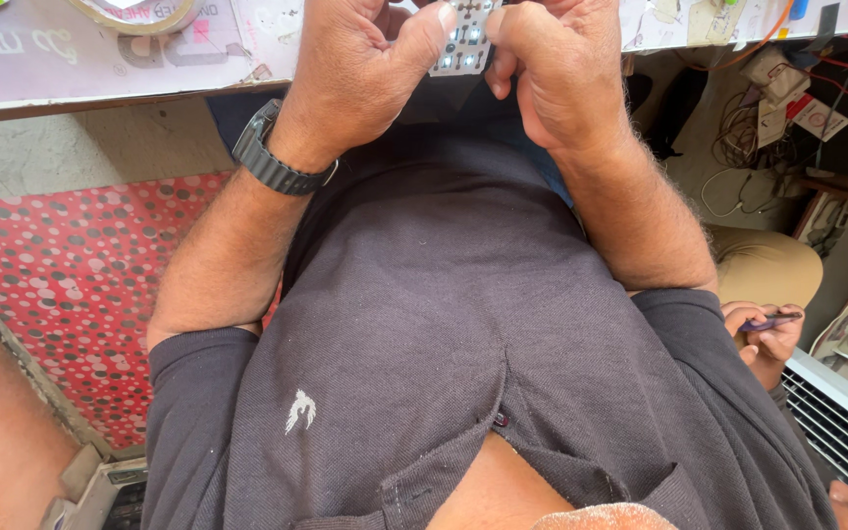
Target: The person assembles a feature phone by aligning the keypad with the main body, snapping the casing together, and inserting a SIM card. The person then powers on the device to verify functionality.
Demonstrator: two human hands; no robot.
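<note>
Head view, looking down the person's own chest toward the far desk (100, 69). Both hands are raised at the desk's near edge and meet on a small circuit board (463, 39), a pale strip set with rows of small square components, at the top centre of the frame. The left hand (360, 69) is clamped on the board's left side, thumb pressed against its face and fingers curled behind. The right hand (556, 69) is clamped on the board's right side in the same manner, thumb tip against the board edge. The board's upper end runs out of frame, so its full length cannot be told. A dark wristwatch (277, 157) sits on the left wrist. The person wears a dark grey polo shirt (444, 324), which fills the near centre. On the desk, far left, lies a roll of tape (134, 15), partly cut off by the frame. Below the desk to the left is a red mat with pale dots (71, 275). To the right, a tangle of cables (748, 137) lies under the desk, and another person's hand (763, 339) holds a small dark object just beside the right elbow.
</note>
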